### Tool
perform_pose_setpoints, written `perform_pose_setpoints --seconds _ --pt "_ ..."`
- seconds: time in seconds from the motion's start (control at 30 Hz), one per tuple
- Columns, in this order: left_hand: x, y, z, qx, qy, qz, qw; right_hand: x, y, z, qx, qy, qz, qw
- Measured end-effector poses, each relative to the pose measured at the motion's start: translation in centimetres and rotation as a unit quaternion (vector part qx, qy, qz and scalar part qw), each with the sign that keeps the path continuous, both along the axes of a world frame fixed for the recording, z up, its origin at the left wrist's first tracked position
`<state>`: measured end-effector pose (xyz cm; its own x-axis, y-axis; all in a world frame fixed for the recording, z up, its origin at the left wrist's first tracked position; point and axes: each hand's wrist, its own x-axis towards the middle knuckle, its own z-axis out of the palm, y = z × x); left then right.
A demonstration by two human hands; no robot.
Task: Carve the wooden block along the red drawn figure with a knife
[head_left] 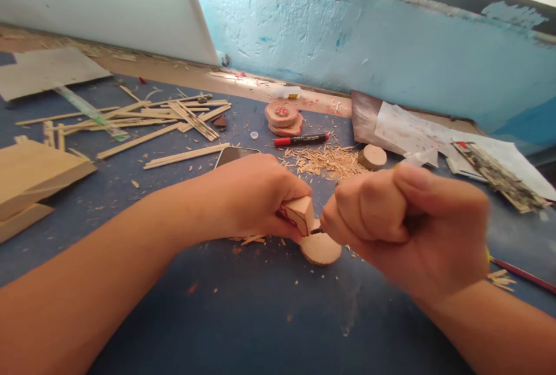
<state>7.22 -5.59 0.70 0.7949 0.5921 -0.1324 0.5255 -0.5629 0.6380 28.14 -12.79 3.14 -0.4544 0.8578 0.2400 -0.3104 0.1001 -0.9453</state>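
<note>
A small wooden block [305, 213] with red lines drawn on it is gripped in my left hand [264, 195]. My right hand [391, 218] is closed in a fist around a tool whose dark tip [318, 230] shows at the block's lower right edge. Most of that tool is hidden by the fingers. Just under the block lies a round, pale wooden disc [322, 249] on the dark blue table [226, 317].
Behind my hands are wood shavings [334, 161], a red and black marker [301, 139], round slices [284, 117] and a short wood piece [372, 157]. Thin sticks [160, 117] and boards [39, 175] lie left. Papers [403, 131] lie right, by the blue wall.
</note>
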Motion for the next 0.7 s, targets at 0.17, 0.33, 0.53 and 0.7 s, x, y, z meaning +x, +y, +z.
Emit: perform_pose_setpoints --seconds 0.17,0.33,0.53,0.7 --pt "-0.1 0.0 -0.1 -0.003 -0.011 -0.007 1.0 0.0 0.0 -0.2 0.047 0.018 -0.041 0.998" --pt "-0.3 0.2 -0.4 0.0 -0.031 -0.009 0.999 -0.5 0.2 -0.1 -0.006 -0.006 -0.005 1.0" --pt "-0.3 0.1 -0.4 0.011 -0.028 -0.012 0.999 -0.6 0.3 0.3 0.005 0.003 -0.014 1.0" --pt "-0.2 0.1 -0.2 0.006 -0.022 -0.021 1.0 -0.7 0.5 -0.8 -0.026 -0.011 -0.037 0.999"
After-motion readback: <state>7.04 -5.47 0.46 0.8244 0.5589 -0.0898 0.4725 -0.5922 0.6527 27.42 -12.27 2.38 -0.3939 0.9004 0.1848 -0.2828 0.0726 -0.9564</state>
